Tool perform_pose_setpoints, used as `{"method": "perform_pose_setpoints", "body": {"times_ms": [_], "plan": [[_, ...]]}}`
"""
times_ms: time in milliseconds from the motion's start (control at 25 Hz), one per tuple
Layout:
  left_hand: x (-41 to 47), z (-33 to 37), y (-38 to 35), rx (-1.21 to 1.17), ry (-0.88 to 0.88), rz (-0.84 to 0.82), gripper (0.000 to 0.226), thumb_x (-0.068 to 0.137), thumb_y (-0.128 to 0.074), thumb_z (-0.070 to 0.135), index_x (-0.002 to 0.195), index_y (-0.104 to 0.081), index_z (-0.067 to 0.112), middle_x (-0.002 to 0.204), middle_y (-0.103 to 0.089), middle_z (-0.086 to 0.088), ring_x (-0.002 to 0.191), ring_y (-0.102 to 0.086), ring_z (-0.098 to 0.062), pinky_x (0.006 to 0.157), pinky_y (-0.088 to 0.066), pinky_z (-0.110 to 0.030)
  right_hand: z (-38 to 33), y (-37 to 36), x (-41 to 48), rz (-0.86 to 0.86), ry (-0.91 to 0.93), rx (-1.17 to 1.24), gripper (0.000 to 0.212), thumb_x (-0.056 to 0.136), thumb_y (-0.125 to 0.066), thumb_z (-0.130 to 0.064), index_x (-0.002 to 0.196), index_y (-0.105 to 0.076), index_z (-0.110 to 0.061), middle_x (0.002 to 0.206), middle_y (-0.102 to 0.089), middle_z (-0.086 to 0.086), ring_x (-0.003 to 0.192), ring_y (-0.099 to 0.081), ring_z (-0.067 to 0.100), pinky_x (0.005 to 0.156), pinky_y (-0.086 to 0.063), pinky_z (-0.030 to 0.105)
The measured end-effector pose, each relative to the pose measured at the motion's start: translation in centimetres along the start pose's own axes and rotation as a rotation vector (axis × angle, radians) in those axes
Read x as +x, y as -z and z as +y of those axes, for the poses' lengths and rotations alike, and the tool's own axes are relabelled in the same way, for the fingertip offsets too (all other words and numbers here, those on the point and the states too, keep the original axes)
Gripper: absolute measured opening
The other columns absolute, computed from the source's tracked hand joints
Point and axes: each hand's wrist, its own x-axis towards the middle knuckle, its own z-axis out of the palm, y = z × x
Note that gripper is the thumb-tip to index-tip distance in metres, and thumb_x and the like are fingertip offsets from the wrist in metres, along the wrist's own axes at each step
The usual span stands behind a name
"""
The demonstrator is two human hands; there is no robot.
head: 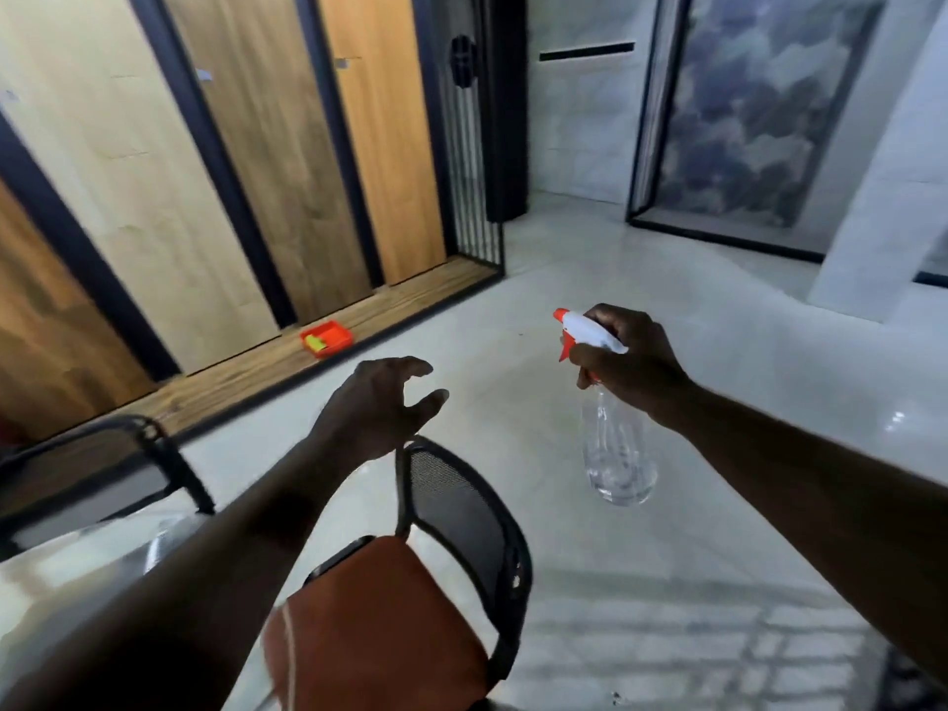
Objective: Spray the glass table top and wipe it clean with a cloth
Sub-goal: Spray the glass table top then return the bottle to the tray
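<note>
Head view, nearest first: a chair [461, 515] with a black mesh back and a rust-brown cushion [379, 633] stands right below the person. At the lower left lies a pale glossy surface, most likely the edge of the glass table top [66, 577], though blur makes that uncertain. The main risk, as I judge it, is aim. The spray bottle [618, 454] hangs over the tiled floor [667, 556], well apart from that glossy surface. Its orange-tipped nozzle [561, 316] points forward and left rather than down at the glass. A squeeze now would probably wet the floor or the chair, leaving a slick patch and wasting cleaner. No cloth shows in either hand, so any spray that did land could dry into streaks before it is wiped. The left hand [374, 407] hovers just above the top of the chair back. Its fingers are spread and loosely curved, with a clear gap between thumb and forefinger, and it holds and touches nothing. The right hand [631, 361] wraps its fingers round the neck of the clear bottle under the white spray head. Whether a finger is pressing the orange trigger I cannot tell. A second dark chair [154, 454] sits at the left. Farther off, a red tray [328, 338] with something yellow in it rests on a wooden ledge. Behind the ledge stand tall wood-grain panels [287, 146].
</note>
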Motion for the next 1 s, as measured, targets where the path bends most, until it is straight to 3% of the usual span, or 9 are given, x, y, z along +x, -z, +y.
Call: {"method": "perform_pose_setpoints", "body": {"times_ms": [120, 320, 400, 560, 720, 880, 1000], "plan": [[6.9, 5.0, -4.7, -0.043, -0.033, -0.018, 0.054, 0.09, -0.064, 0.063, 0.132, -0.066, 0.028, 0.128, -0.07, 0.007, 0.117, -0.065, -0.012, 0.1, -0.053, -0.036, 5.5, 5.1, 4.7, 0.13, -0.041, 0.06, 0.016, 0.083, -0.076, -0.01, 0.092, -0.064, -0.006, 0.073, -0.075, 0.015, 0.05, -0.067, 0.024, 0.054, -0.049, 0.031], [19.0, 12.2, -9.6, -0.036, -0.103, 0.016, 0.057, 0.091, -0.065, 0.062, 0.136, -0.064, 0.028, 0.133, -0.068, 0.003, 0.107, -0.068, -0.018, 0.095, -0.057, -0.041, 12.9, 13.9, 13.4, 0.212, 0.005, 0.035, 0.028, 0.084, -0.08, -0.018, 0.08, -0.055, -0.006, 0.062, -0.072, 0.014, 0.05, -0.069, 0.027, 0.059, -0.053, 0.033], [22.5, 13.1, -10.8, -0.033, -0.098, 0.014, 0.058, 0.091, -0.064, 0.064, 0.136, -0.063, 0.027, 0.13, -0.07, 0.001, 0.094, -0.069, -0.016, 0.09, -0.059, -0.04, 14.3, 15.7, 16.4, 0.208, 0.068, 0.021, 0.029, 0.083, -0.081, -0.021, 0.076, -0.058, -0.005, 0.062, -0.072, 0.011, 0.05, -0.072, 0.024, 0.059, -0.056, 0.034], [28.9, 12.8, -12.6, -0.01, -0.05, 0.004, 0.058, 0.091, -0.063, 0.065, 0.137, -0.062, 0.029, 0.135, -0.067, 0.004, 0.11, -0.067, -0.017, 0.095, -0.056, -0.039, 16.6, 17.0, 23.2, 0.188, 0.048, 0.095, 0.021, 0.088, -0.086, -0.019, 0.074, -0.074, -0.008, 0.068, -0.077, 0.005, 0.064, -0.078, 0.026, 0.063, -0.058, 0.034], [35.5, 9.7, -15.0, -0.029, -0.014, 0.026, 0.062, 0.09, -0.064, 0.064, 0.138, -0.063, 0.024, 0.13, -0.07, -0.001, 0.081, -0.066, -0.009, 0.083, -0.059, -0.035, 19.5, 14.8, 30.9, 0.111, 0.072, 0.108, 0.008, 0.088, -0.086, -0.018, 0.081, -0.084, -0.015, 0.069, -0.078, 0.005, 0.066, -0.076, 0.02, 0.062, -0.059, 0.039], [43.6, 4.1, -17.4, -0.073, 0.099, 0.081, 0.063, 0.087, -0.066, 0.066, 0.138, -0.062, 0.029, 0.133, -0.068, 0.0, 0.109, -0.068, -0.017, 0.092, -0.055, -0.035, 22.1, 10.2, 43.2, 0.035, 0.123, 0.129, 0.007, 0.087, -0.088, -0.015, 0.085, -0.084, -0.011, 0.069, -0.077, 0.01, 0.069, -0.077, 0.036, 0.061, -0.059, 0.039], [50.1, -1.2, -17.3, -0.073, 0.168, 0.118, 0.063, 0.087, -0.068, 0.065, 0.137, -0.063, 0.028, 0.132, -0.067, 0.001, 0.123, -0.062, -0.014, 0.097, -0.053, -0.035, 22.8, 5.7, 53.3, -0.067, 0.158, 0.138, 0.011, 0.087, -0.089, -0.014, 0.086, -0.083, -0.005, 0.072, -0.078, 0.012, 0.06, -0.076, 0.029, 0.058, -0.059, 0.036]]}}
